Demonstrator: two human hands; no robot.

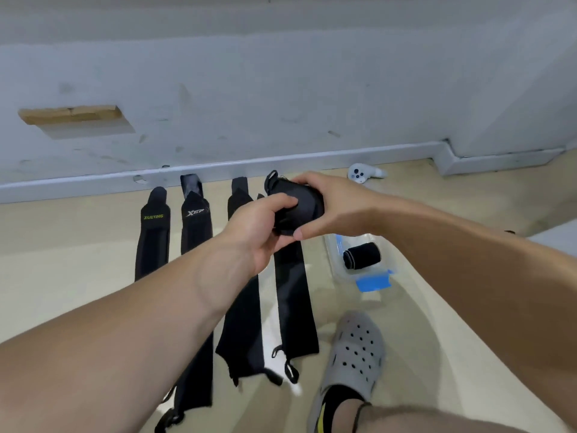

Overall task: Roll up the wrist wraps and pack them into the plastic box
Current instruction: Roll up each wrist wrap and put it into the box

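both hands are up over the floor working the same black wrist wrap [299,207]. the top end is already wound into a fat roll and the left hand [262,228] has its fingers curled round the near side of it, thumb on top. the right hand [338,204] cups the far side, fingers wrapped over the top and the thumb tucked under the bottom edge, so both are gripping the roll. the loose tail of that wrap drops from under the hands and lies flat on the beige floor [437,307], running back toward the camera and ending in a little thumb loop. left of it there are three more wraps laid out straight and side by side: the xueying wrap [153,242] furthest left, then the xtep wrap [196,229], then a plain black wrap [240,323], all partly hidden by the left forearm. the clear plastic box [346,271] with the blue latch sits open on the floor just right of the tail, below the right wrist, and there's a finished rolled wrap [362,256] lying on its side in it. a grey clog [356,348] on a foot is near the box, and a white controller [363,174] lies by the baseboard.
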